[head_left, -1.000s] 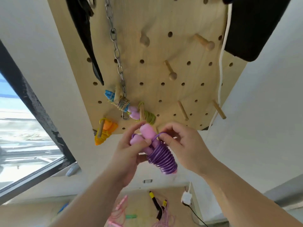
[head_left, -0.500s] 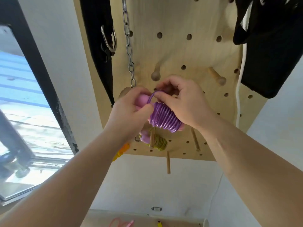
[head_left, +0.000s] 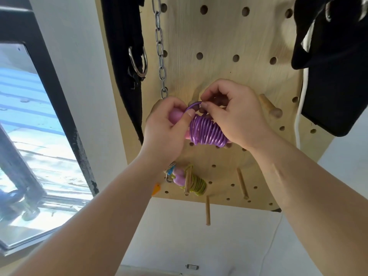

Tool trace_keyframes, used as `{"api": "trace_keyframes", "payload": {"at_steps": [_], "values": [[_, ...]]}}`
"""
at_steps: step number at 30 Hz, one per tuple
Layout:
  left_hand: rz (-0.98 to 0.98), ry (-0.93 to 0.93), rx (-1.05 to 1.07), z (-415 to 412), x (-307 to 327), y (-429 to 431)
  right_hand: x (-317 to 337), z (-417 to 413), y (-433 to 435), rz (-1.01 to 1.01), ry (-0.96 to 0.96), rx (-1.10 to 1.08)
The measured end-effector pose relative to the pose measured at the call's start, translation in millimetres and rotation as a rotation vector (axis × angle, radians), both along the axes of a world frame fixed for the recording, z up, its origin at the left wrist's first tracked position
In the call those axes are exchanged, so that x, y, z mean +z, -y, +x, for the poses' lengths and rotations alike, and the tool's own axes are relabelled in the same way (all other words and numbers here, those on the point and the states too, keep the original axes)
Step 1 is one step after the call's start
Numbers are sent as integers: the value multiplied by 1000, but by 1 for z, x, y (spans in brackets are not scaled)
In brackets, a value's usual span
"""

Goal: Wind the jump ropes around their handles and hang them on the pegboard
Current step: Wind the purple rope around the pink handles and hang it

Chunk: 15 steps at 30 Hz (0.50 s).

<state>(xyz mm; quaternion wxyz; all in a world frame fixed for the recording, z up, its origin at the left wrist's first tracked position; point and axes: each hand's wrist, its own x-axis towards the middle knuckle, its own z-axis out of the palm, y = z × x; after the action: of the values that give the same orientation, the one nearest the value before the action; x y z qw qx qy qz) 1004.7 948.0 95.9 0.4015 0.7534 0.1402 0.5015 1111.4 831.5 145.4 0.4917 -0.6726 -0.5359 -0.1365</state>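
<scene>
A purple jump rope [head_left: 207, 132] is wound in tight coils around its pink handles [head_left: 176, 116]. I hold it up against the wooden pegboard [head_left: 219, 46]. My left hand [head_left: 165, 130] grips the pink handles, thumb against the coils. My right hand [head_left: 237, 116] pinches a small loop of the purple rope at the top, close to a peg that my fingers mostly hide. Lower on the board hangs a yellow-green wound rope [head_left: 196, 184] with pink handles on a peg.
A steel chain [head_left: 160, 48] hangs just left of my hands, beside a black strap with a metal ring [head_left: 137, 60]. A black bag [head_left: 334, 56] and white cord [head_left: 298, 116] hang at the right. Free wooden pegs [head_left: 269, 108] stick out nearby. A window is at the left.
Both hands carried the wound purple rope from below the board up to its middle. The right hand's pinched loop now sits by a peg. The view tilted upward.
</scene>
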Motion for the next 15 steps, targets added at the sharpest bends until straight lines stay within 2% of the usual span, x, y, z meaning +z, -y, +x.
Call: {"api": "trace_keyframes", "payload": {"at_steps": [3, 7, 12, 15], "values": [[-101, 22, -101, 3, 0, -6, 2, 3, -8, 2, -36, -29], [-182, 2, -257, 4, 0, -11, 4, 8, -18, 17, -195, -12], [-143, -94, -301, 1, 2, -18, 10, 15, -23, -24, -430, 10], [-206, -73, -338, 0, 7, -20, 9, 18, -27, -10, -414, -20]]}}
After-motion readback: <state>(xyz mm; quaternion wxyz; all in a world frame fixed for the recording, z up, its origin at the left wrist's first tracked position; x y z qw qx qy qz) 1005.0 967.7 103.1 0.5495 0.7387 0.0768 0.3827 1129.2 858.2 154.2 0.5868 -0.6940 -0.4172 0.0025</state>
